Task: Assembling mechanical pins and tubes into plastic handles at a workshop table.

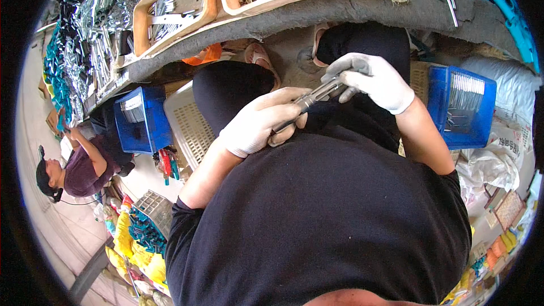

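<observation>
Both my hands wear white gloves and meet over my lap. My left hand [258,122] grips the near end of a slim metal tool-like part [313,97]. The fingers of my right hand [374,79] close around the part's far end. The piece is grey steel, long and narrow, and tilts up to the right. My black trousers and black shirt fill the space below it. How the part is built is hidden by the gloves.
A felt-covered workbench [340,8] curves above, bearing wooden trays [175,5] of metal parts. Blue crates stand at the left [141,119] and at the right [462,105]. A white slotted basket [190,124] sits by my knee. Another person [79,167] sits at the left.
</observation>
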`<state>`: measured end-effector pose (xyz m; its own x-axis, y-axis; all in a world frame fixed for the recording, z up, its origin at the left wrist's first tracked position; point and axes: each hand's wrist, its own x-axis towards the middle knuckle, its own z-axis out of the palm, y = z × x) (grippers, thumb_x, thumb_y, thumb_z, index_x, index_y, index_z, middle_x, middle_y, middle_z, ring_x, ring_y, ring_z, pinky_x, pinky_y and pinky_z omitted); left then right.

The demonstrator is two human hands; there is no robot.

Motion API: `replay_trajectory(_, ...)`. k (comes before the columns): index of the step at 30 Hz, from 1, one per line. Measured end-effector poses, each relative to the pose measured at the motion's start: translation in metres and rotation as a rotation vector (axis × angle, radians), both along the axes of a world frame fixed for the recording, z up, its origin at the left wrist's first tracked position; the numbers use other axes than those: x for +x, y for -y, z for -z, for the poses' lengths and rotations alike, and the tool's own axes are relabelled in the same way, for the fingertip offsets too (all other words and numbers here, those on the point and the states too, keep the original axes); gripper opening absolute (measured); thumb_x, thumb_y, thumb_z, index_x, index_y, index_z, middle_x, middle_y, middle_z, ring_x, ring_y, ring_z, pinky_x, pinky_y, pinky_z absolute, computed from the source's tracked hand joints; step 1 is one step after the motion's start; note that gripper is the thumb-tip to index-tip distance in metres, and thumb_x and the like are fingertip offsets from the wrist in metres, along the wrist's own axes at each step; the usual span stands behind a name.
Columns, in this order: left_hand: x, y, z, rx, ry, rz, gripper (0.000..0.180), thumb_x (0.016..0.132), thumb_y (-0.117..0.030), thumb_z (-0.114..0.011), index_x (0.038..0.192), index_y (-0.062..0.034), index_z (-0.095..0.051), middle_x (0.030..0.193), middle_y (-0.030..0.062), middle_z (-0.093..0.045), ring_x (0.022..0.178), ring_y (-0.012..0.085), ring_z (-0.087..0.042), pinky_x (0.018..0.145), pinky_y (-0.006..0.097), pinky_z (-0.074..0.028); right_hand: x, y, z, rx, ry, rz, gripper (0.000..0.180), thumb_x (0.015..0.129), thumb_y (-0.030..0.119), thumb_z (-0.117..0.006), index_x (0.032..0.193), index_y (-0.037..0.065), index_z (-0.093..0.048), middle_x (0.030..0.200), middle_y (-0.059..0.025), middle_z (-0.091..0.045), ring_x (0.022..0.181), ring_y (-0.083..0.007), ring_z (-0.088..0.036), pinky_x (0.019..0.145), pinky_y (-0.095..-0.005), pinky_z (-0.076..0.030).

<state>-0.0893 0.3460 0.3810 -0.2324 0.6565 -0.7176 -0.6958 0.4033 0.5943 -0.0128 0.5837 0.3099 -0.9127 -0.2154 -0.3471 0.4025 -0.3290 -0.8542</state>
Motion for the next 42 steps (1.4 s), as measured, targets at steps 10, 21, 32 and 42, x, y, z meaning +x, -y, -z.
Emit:
replay_trajectory(10, 0.001, 0.019, 0.015, 0.059, -0.09, -0.252, 0.043, 0.085, -0.025, -0.056, 0.117, 0.0033, -0.051, 0.067, 0.0045, -0.05, 0.045, 0.0063, -0.036, 0.04, 0.02, -0.027, 0.007, -0.066, -0.047, 0.407, -0.355, 0.401, 0.021, 0.093, 0.002, -0.047, 0.109, -0.003, -0.059, 0.103, -0.0153, -0.066, 0.086, -0.0197, -0.067, 0.073, -0.028, -0.055)
replay_trajectory(21, 0.005, 0.038, 0.033, 0.017, -0.078, -0.441, 0.036, 0.091, -0.031, -0.056, 0.107, 0.0002, -0.053, 0.065, 0.004, -0.049, 0.041, 0.0065, -0.033, 0.039, 0.021, -0.025, -0.039, -0.103, -0.041, 1.448, -0.653, 0.782, 0.02, 0.092, 0.004, -0.051, 0.107, 0.002, -0.064, 0.105, -0.0119, -0.066, 0.102, -0.0204, -0.063, 0.091, -0.0288, -0.046)
replay_trajectory(32, -0.012, 0.098, 0.064, 0.075, -0.194, -0.622, 0.038, 0.09, -0.029, -0.057, 0.109, 0.0035, -0.052, 0.067, 0.0055, -0.052, 0.043, 0.0073, -0.038, 0.04, 0.021, -0.028, -0.052, -0.125, -0.008, 1.692, -0.768, 0.678, 0.019, 0.091, 0.006, -0.055, 0.103, 0.01, -0.068, 0.107, -0.0069, -0.067, 0.107, -0.0197, -0.062, 0.092, -0.0297, -0.045)
replay_trajectory(42, -0.009, 0.146, 0.099, 0.313, -0.152, -0.746, 0.045, 0.089, -0.038, -0.06, 0.107, 0.0034, -0.055, 0.062, 0.0065, -0.05, 0.04, 0.0066, -0.036, 0.039, 0.021, -0.028, -0.054, -0.14, 0.003, 1.652, -0.692, 0.652, 0.023, 0.096, 0.008, -0.05, 0.112, 0.003, -0.065, 0.118, -0.0114, -0.064, 0.113, -0.0184, -0.058, 0.099, -0.0296, -0.041)
